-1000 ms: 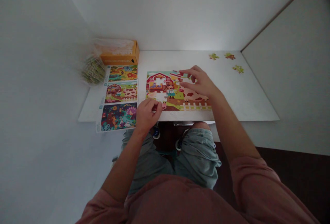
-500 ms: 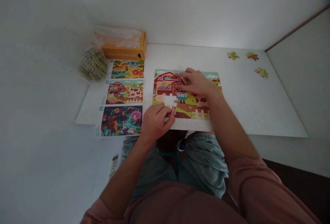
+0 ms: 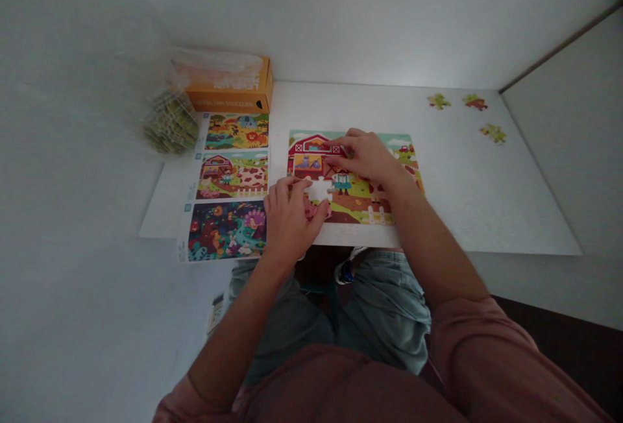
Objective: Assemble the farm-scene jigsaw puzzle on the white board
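A farm jigsaw puzzle (image 3: 353, 205) lies flat on the white table, showing a red barn, a farmer and a cow. One white gap (image 3: 319, 190) shows in its lower left part. My left hand (image 3: 292, 218) rests over the puzzle's lower left corner, thumb and fingers apart around the pink pig pieces (image 3: 311, 210) beside the gap. It hides that corner. Across the upper middle lies my right hand (image 3: 372, 158), its fingers stretched out and touching the barn. Part of the cow is under this hand and wrist.
Three loose puzzle pieces (image 3: 475, 102) lie at the table's far right. On the left is a sheet with three reference pictures (image 3: 232, 175). Behind it stands an orange box (image 3: 231, 100), beside a clear bag of puzzle pieces (image 3: 170, 121). White walls bound the table's back.
My left hand has opened from a pinch at the puzzle's lower edge and shifted up and left, fingers now spread. The right hand stays on the barn.
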The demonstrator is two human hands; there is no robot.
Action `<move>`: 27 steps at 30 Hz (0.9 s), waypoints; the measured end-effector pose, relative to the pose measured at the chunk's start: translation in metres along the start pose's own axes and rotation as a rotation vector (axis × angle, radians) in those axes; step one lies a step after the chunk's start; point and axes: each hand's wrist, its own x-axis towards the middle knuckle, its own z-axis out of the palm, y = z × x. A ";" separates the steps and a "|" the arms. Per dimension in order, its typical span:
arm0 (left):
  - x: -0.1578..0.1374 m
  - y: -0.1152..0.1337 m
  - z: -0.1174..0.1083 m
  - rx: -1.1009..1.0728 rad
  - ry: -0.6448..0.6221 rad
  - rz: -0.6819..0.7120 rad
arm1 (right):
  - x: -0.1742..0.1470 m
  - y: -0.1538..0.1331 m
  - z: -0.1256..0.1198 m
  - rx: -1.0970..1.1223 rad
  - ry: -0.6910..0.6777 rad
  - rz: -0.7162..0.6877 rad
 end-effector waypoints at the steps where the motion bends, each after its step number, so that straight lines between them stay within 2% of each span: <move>1: 0.003 0.001 -0.001 0.018 -0.013 0.015 | 0.000 0.001 0.000 -0.009 0.000 -0.006; 5: 0.019 0.002 -0.002 0.047 -0.079 0.137 | -0.002 0.003 0.000 -0.034 0.012 -0.025; 8: 0.036 -0.007 0.001 0.040 -0.094 0.200 | -0.003 0.004 0.000 -0.044 0.020 -0.023; 13: 0.051 -0.023 0.004 0.051 -0.101 0.248 | -0.004 0.004 -0.002 -0.064 0.010 -0.036; 22: 0.058 -0.028 -0.004 0.112 -0.144 0.290 | -0.007 0.005 -0.004 -0.008 -0.031 -0.038; 25: 0.075 -0.035 -0.010 0.099 -0.147 0.337 | -0.007 0.003 -0.006 0.080 0.026 -0.044; 27: 0.088 -0.041 -0.012 0.055 -0.090 0.348 | -0.006 0.004 -0.012 0.185 0.134 -0.012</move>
